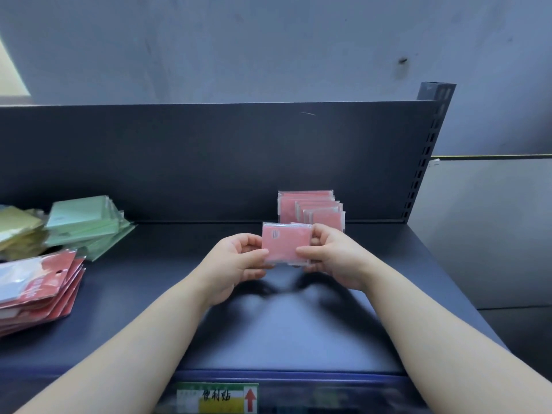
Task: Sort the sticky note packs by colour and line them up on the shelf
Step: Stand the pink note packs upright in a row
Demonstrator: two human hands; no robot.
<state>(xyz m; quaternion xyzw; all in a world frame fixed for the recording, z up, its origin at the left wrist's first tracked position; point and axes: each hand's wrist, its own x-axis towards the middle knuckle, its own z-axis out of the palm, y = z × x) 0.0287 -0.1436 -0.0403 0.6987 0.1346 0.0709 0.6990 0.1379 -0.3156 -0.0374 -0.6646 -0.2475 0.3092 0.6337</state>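
Both hands hold a small stack of pink sticky note packs (285, 242) upright above the dark shelf (179, 309). My left hand (239, 258) pinches its left edge and my right hand (331, 255) grips its right edge. Just behind them, a row of pink packs (310, 209) stands upright against the shelf's back panel. At the left lie a loose pile of green packs (85, 224), some yellow packs (19, 231) and a pile of red packs (44, 285).
The shelf's back panel (209, 159) rises behind the row. A slotted upright post (427, 150) marks the shelf's right end. A price label (216, 397) with a red arrow sits on the front edge. Bare shelf surface lies between the left piles and the pink row.
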